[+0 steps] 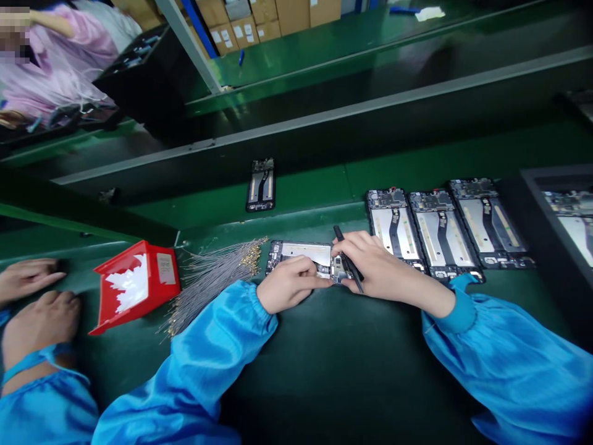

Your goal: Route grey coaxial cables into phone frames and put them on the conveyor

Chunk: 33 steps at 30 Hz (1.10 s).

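Observation:
An opened phone body [308, 252] lies sideways on the green bench between my hands. My left hand [288, 283] is closed at its lower edge, with thumb and finger pressed on the part near its circuit board; what they pinch is too small to make out. My right hand [370, 262] holds a black pen-like tool [347, 253] slanting over the circuit board end. A bundle of thin grey cables [208, 287] with gold tips lies left of the phone body, beside my left forearm.
Three opened phones [445, 238] lie in a row at the right, beside a black tray [537, 204]. Another phone [260, 185] sits farther back. At the left are a red bin [160, 278] and a co-worker's hands [41, 321]. A green post [69, 210] crosses behind them.

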Tool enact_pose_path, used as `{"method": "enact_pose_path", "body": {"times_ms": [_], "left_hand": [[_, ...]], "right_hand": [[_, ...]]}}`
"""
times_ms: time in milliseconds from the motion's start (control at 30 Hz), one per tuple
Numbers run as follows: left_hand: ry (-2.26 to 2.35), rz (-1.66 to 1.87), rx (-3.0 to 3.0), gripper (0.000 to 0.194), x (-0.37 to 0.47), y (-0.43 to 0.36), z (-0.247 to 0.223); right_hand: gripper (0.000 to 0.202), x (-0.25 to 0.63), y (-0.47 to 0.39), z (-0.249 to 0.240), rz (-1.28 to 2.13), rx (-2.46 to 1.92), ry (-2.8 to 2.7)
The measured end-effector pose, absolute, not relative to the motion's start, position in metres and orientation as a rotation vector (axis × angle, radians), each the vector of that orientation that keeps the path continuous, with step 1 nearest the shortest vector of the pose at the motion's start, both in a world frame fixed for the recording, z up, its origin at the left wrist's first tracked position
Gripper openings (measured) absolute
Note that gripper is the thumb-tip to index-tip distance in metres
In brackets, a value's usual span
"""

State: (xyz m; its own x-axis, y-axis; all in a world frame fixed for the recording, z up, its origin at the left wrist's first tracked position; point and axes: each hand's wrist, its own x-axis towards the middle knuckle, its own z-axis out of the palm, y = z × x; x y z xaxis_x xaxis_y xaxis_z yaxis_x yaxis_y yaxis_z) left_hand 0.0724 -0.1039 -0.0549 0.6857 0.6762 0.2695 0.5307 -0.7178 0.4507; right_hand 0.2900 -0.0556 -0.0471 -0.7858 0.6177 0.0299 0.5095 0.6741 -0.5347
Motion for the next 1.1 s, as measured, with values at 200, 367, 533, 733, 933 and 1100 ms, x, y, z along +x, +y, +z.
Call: {"method": "enact_pose_path", "body": {"times_ms": [200, 367, 533, 733, 933, 1100], "left_hand": [[0.96, 0.549, 2.563, 0.033, 0.071, -0.104, -0.056], [0.957, 0.554, 2.57, 0.034, 0.071, -0.104, -0.055], [0.96, 0.528, 2.594, 0.034, 0.072, -0.105, -0.055], [1.003, 0.558, 2.42, 0.031, 0.072, -0.105, -0.054], [0.957, 0.62, 2.269, 0.025, 0.072, -0.105, -0.053], [0.912, 0.604, 2.279, 0.023, 0.073, -0.104, -0.054]], "right_hand": [[0.033, 0.286, -0.051, -0.043, 0.802, -0.94, -2.713], [0.034, 0.281, -0.049, -0.042, 0.719, -0.995, -2.751], [0.035, 0.279, -0.051, -0.042, 0.721, -0.99, -2.746], [0.031, 0.278, -0.05, -0.044, 0.718, -1.004, -2.729], [0.032, 0.273, -0.049, -0.044, 0.678, -1.031, -2.755], [0.035, 0.269, -0.046, -0.044, 0.618, -1.071, -2.796]]}}
